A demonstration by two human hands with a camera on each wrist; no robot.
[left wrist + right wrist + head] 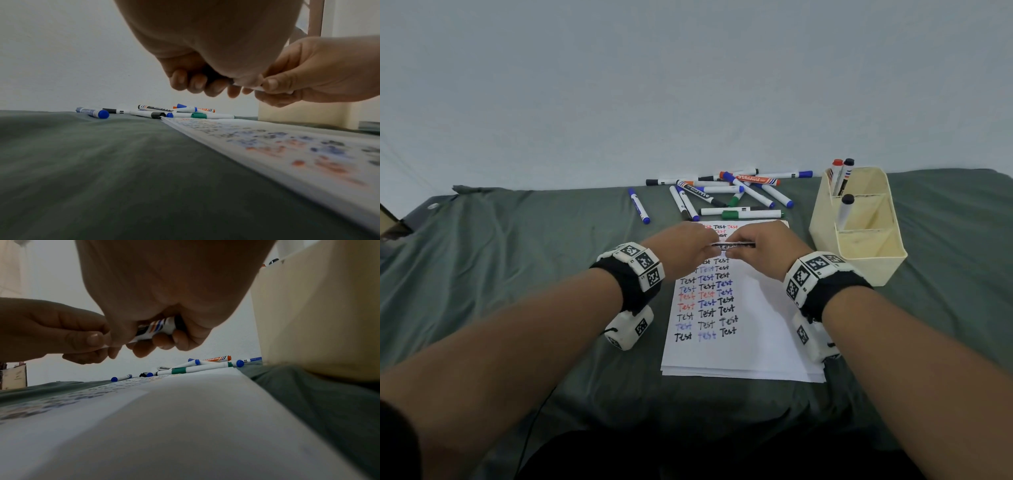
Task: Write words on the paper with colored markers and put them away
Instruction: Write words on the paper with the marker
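Both hands meet over the top of the white paper, which carries rows of "Test" in black, blue and red. Between them a white marker with black, orange and blue stripes lies level, just above the sheet. My left hand curls its fingers round the marker's left end. My right hand grips the right part of the barrel. In the right wrist view the striped marker sits inside my right hand, and my left hand pinches its white end. Whether the cap is on is hidden.
A pile of loose markers lies beyond the paper, one blue-capped marker apart at its left. A cream organizer with three compartments stands to the right and holds three markers. Green cloth covers the table.
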